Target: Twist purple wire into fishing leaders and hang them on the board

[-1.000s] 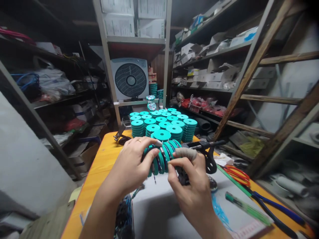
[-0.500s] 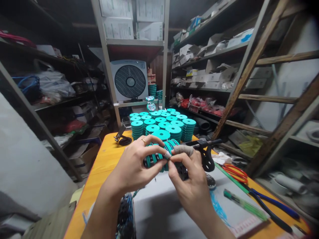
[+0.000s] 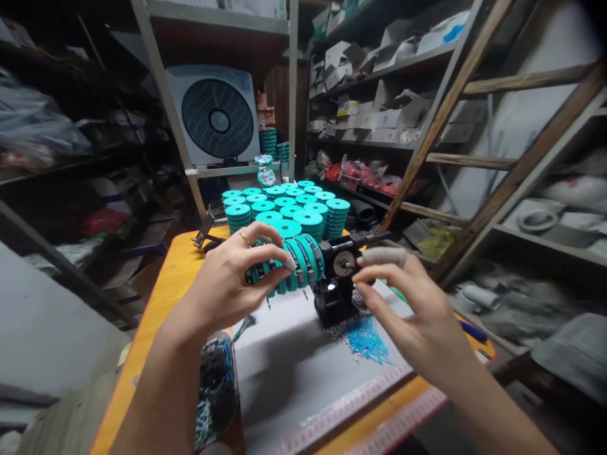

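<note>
My left hand (image 3: 237,268) is wrapped partly around a row of teal spools (image 3: 310,256) lying on their sides, with dark line and small fittings between the rims. Its thumb and forefinger come together at the front of the row, and white tape covers one fingertip. To the right, my right hand (image 3: 403,294) has thumb and forefinger tips closed together. Anything between them is too fine to make out. A grey cover wraps one of its fingers. Just behind those fingertips stands a small black machine (image 3: 332,287) with a round metal disc, at the right end of the row.
Stacks of teal spools (image 3: 287,205) stand at the table's back. A tray of dark and blue pieces (image 3: 215,385) sits at front left. Blue slivers (image 3: 367,341) lie on the white board (image 3: 284,379). A box fan (image 3: 218,120) and a wooden ladder (image 3: 446,120) stand beyond.
My right hand has moved right, away from my left hand, exposing the spools' right end and the black machine. My left hand stays at the spools. The head view has shifted.
</note>
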### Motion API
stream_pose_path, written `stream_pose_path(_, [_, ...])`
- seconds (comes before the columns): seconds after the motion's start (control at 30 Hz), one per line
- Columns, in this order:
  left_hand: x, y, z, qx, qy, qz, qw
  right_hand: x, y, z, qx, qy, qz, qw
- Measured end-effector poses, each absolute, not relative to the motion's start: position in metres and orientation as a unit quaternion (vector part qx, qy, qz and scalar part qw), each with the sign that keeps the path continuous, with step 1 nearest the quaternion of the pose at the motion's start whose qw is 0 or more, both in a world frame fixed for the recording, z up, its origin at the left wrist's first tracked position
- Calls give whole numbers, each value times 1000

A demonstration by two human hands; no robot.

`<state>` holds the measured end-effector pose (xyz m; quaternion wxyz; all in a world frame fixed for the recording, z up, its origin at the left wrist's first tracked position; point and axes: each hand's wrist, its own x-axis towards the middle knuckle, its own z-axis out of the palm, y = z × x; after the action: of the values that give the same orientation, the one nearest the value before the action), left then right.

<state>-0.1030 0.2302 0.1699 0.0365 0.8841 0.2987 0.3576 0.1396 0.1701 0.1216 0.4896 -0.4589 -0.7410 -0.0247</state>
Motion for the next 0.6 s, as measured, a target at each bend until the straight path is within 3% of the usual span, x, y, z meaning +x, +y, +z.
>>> stream_pose_path(0.13, [-103,231,169,887,296,355,24,169,146,82,-477,-830,64,282])
stream_pose_path(0.2, [-104,231,168,887,299,352,19,171,140,60,-501,-827,64,245])
stream_pose_path(0.6, [-103,230,169,886,302,349,33,172,149,12,-504,-817,10,280])
